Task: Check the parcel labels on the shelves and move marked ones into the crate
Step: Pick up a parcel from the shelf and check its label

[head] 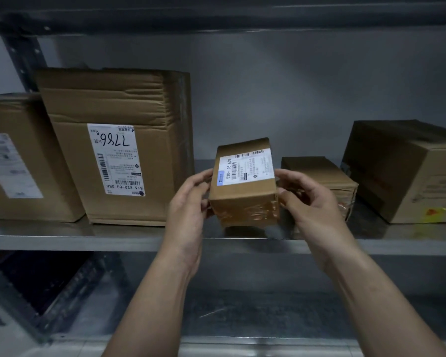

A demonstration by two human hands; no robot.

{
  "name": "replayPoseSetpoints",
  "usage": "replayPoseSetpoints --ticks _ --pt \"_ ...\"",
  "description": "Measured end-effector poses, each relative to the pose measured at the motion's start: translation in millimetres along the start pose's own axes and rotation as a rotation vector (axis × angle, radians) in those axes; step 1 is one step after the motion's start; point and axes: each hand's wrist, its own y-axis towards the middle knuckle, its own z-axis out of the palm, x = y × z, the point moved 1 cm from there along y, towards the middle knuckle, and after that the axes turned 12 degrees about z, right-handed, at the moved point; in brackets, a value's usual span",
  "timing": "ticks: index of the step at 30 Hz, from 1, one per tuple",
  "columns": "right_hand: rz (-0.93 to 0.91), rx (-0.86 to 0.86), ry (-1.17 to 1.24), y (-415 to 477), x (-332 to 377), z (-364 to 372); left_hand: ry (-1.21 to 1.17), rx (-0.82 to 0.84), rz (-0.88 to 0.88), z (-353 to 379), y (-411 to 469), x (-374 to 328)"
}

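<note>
A small brown taped parcel [243,199] is held just above the front of the metal shelf [62,242], tilted so its white label [245,167] faces me; the label reads 530- D5 A68. My left hand [191,202] grips the parcel's left side and my right hand [312,202] grips its right side. A large box [119,150] with a label marked 7786 in handwriting stands upright to the left. No crate is in view.
Another labelled box [23,161] sits at the far left. A small taped box [325,176] lies behind my right hand, and a bigger carton [407,173] stands at the far right. A lower shelf [242,318] runs beneath, and a shelf board [216,19] overhead.
</note>
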Motion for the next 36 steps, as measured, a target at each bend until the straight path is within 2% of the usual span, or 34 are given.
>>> replayPoseSetpoints --ticks 5,11,19,23,29,36 --pt "-0.054 -0.024 -0.046 4.9 -7.1 -1.0 -0.028 -0.005 0.020 5.7 -2.1 2.4" --pt "0.005 0.036 -0.041 4.8 -8.7 10.3 0.014 -0.050 0.021 5.8 -1.3 0.5" --pt "0.079 0.005 -0.019 6.8 -14.2 23.0 0.067 0.015 -0.025 9.4 -7.3 2.1" --pt "0.047 0.003 -0.053 0.3 -4.5 24.1 0.073 0.020 -0.032 9.3 -5.3 4.4" --pt "0.025 0.031 -0.081 -0.6 -10.0 26.3 0.024 0.019 -0.032 13.1 -5.6 6.1" --pt "0.079 0.110 0.006 -5.7 -17.4 35.6 -0.085 0.009 -0.074 18.7 -8.1 7.4"
